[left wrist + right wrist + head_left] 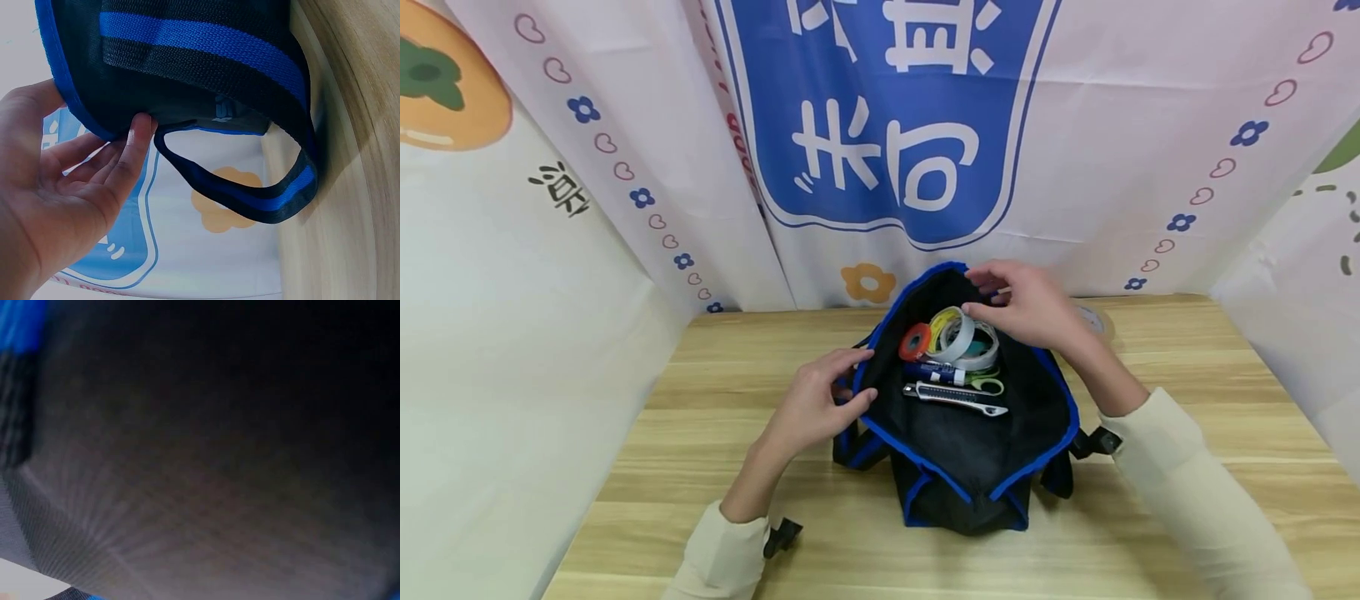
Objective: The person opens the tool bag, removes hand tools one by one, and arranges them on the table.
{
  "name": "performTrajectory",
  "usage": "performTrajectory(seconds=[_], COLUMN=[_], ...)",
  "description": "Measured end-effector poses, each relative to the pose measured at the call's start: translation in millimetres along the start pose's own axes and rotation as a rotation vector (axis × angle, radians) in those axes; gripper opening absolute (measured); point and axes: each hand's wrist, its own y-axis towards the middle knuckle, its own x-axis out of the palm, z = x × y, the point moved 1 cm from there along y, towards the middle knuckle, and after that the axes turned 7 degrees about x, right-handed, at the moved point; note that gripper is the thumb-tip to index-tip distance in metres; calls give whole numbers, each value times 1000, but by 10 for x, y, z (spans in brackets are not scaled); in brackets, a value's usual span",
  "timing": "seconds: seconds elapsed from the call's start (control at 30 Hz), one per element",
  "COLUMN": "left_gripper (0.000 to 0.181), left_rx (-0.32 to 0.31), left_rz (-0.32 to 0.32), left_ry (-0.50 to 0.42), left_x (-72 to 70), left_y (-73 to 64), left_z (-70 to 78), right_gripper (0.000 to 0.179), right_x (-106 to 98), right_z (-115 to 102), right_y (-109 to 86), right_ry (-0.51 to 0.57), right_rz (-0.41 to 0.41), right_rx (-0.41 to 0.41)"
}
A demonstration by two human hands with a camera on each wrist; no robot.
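A black fabric bag (955,429) with blue edging stands with its mouth spread. My left hand (820,400) holds its left rim, with the thumb inside and fingers outside; in the left wrist view this hand (75,169) is beside a striped carry strap (206,40). My right hand (1030,304) is at the back right rim, thumb over the opening, the blue edge showing between thumb and fingers. Inside lie a utility knife (955,397), a glue stick (934,372), green-handled scissors (988,386), a red tape roll (915,342) and several other tape rolls (957,336).
Behind my right wrist another tape roll (1093,320) lies on the wooden table (700,450). A printed cloth (1075,167) hangs at the table's back edge. Dark bag fabric (206,487) fills most of the right wrist view, blurred and close.
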Motion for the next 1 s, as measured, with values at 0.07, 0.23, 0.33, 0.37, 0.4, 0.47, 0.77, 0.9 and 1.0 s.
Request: performTrajectory(seconds=[0.07, 0.23, 0.33, 0.37, 0.4, 0.47, 0.77, 0.9, 1.0], left_gripper=[51, 51, 52, 52, 52, 52, 52, 52, 52], left_rx=[-2, -7, -4, -3, -1, 3, 5, 4, 4], left_rz=[-1, -2, -4, -5, -5, -3, -7, -7, -7], left_ry=[-5, 2, 7, 2, 0, -3, 15, 9, 2], left_x=[2, 6, 13, 15, 16, 17, 10, 11, 12], left_y=[-1, -5, -6, -6, -6, -4, -2, -5, -8], left_z=[-1, 0, -5, -5, -5, -7, 0, 4, 5], right_gripper=[51, 54, 57, 58, 59, 59, 56, 49, 43], right_x=[49, 191, 267, 285, 302, 332, 484, 553, 596], right_z=[-1, 49, 92, 98, 110, 134, 265, 299, 312], right_y=[56, 206, 268, 281, 295, 317, 356, 364, 367], right_ry=[-25, -64, -89, -98, -111, -142, -166, -181, -205], right_rz=[-31, -104, -124, -126, -123, -111, -78, 12, 61], right_rx=[-5, -14, -7, -4, -2, -1, 25, 39, 49])
